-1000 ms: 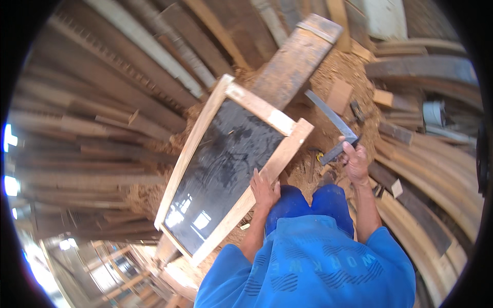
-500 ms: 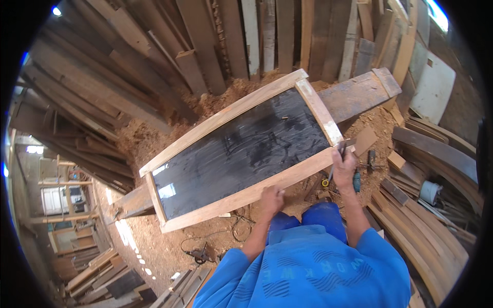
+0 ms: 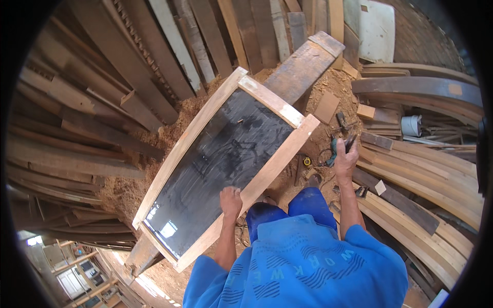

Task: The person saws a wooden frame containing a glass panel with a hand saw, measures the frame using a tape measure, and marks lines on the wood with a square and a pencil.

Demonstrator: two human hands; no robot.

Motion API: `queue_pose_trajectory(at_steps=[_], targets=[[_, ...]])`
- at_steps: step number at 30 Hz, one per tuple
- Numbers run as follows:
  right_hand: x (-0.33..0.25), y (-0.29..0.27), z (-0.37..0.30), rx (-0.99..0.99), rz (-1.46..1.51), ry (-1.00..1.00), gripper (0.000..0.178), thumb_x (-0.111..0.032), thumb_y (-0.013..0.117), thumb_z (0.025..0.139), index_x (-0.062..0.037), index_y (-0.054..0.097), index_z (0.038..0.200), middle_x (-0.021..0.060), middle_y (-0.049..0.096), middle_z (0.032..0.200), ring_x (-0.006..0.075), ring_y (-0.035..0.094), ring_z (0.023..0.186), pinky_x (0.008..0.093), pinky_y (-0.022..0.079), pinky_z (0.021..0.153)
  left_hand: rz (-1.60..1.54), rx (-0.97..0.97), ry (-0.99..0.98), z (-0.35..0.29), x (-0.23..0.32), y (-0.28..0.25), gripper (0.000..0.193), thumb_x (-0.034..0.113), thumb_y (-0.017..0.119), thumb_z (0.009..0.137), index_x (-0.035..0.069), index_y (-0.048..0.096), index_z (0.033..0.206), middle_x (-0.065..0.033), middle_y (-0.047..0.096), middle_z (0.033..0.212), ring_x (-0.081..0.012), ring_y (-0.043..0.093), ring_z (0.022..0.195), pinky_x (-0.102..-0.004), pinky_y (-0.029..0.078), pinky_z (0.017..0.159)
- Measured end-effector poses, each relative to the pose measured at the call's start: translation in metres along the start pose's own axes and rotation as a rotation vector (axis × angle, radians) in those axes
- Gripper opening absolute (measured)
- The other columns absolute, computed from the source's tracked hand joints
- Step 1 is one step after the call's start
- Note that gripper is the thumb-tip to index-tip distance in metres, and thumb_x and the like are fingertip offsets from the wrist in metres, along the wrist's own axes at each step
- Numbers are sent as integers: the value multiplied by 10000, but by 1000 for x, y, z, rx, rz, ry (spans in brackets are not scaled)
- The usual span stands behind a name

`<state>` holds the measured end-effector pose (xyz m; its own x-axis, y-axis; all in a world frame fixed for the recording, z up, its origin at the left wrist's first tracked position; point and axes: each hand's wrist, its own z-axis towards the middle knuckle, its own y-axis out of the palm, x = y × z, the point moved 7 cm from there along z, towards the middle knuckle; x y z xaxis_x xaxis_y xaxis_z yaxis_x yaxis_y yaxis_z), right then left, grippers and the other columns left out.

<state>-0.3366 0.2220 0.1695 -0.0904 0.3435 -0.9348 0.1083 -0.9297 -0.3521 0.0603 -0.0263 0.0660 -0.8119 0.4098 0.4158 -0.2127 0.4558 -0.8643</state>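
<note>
- Head view: wooden frame (image 3: 281,158) around a dark, glossy panel (image 3: 226,154), lying aslant across a plank-topped table (image 3: 303,69), in front of the person and to the left; the table shows beyond both ends.
- Left hand (image 3: 231,201): fingers curled in, at the inner edge of the frame's near rail; cannot tell whether it grips anything. Its forearm hides part of that rail.
- Right hand (image 3: 346,163): closed on a dark object (image 3: 351,142), kind unclear, held off the frame; partly covers a teal tool (image 3: 333,152) behind.
- On the panel: one small pale chip (image 3: 240,121), toward the far end.
- Floor (image 3: 167,274), strewn with shavings, right of the frame: yellow tape measure (image 3: 307,161); small dark tool (image 3: 341,120); flat reddish-brown board (image 3: 326,108).
- Far side: leaning planks (image 3: 205,38), closely ranked, hemming in the frame; white panel (image 3: 377,33) at the upper right.
- Right side: stacked boards (image 3: 421,164), crowding the floor beside the right arm; pale wood block (image 3: 365,111); white container (image 3: 411,125).
</note>
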Motion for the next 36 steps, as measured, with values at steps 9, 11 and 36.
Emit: queue_pose_trajectory(at_steps=[9,11,36], targets=[[83,-27,48,15,478,206,201,-198,608,1046,-51,682,1161,-40,613,933,57,515,847,249,438,755,-39,70,263,50,152,88,664,237,774,822,35,500,1392,-237,492,1429,-412,438,1343,-495,328,1153],[118,-10,51,-108,573,358,188,-178,610,1044,-60,685,1169,-51,614,945,50,514,850,239,439,763,-39,33,256,62,179,114,722,270,766,831,16,455,1431,-258,441,1478,-441,392,1383,-523,293,1176],[180,125,-3,-383,397,527,180,-127,702,888,32,691,972,60,680,790,97,588,736,312,505,680,109,-76,577,137,286,142,846,322,814,705,91,497,1455,-332,223,1609,-489,308,1403,-580,254,1151]])
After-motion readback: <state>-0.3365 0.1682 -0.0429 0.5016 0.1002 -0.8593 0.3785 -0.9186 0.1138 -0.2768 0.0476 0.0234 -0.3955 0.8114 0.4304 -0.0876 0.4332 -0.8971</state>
